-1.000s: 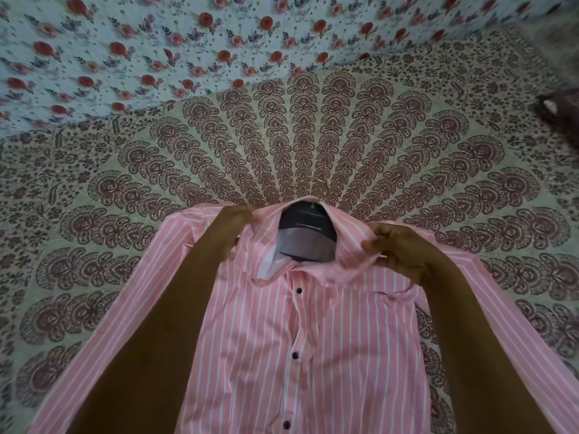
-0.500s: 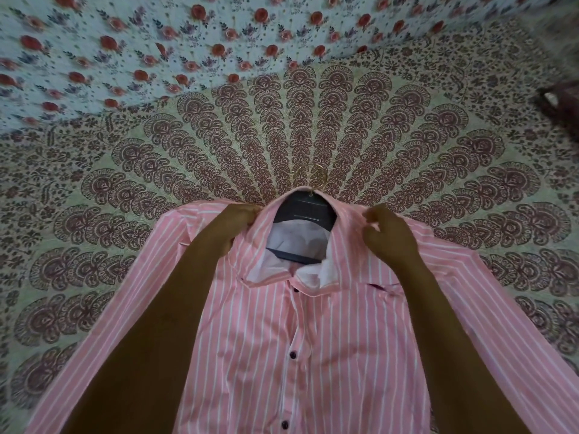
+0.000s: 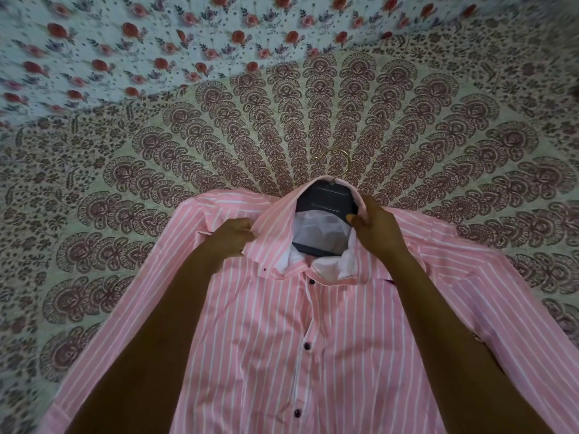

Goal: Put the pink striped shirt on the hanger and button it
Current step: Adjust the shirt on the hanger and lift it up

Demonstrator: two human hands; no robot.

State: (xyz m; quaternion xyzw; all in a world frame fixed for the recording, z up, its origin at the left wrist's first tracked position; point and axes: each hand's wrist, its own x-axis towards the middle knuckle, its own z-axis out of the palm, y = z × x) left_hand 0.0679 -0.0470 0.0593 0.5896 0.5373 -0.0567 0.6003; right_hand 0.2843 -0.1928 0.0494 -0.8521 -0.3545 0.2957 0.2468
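The pink striped shirt [image 3: 344, 333] lies face up on the patterned bedspread [image 3: 156, 170], sleeves spread to both sides. Dark buttons run down its closed front placket. A hanger sits inside it; its gold hook [image 3: 340, 162] sticks out past the collar, and a dark panel shows in the neck opening. My left hand [image 3: 233, 238] pinches the left collar flap. My right hand [image 3: 374, 227] grips the right side of the collar near the neck opening.
A white sheet with red roses [image 3: 156, 42] covers the far part of the bed. The mandala bedspread extends on all sides of the shirt.
My right hand has shifted up from the right shoulder to the collar edge beside the neck opening. The collar now lies flatter and wider open. My left hand stays on the left collar flap.
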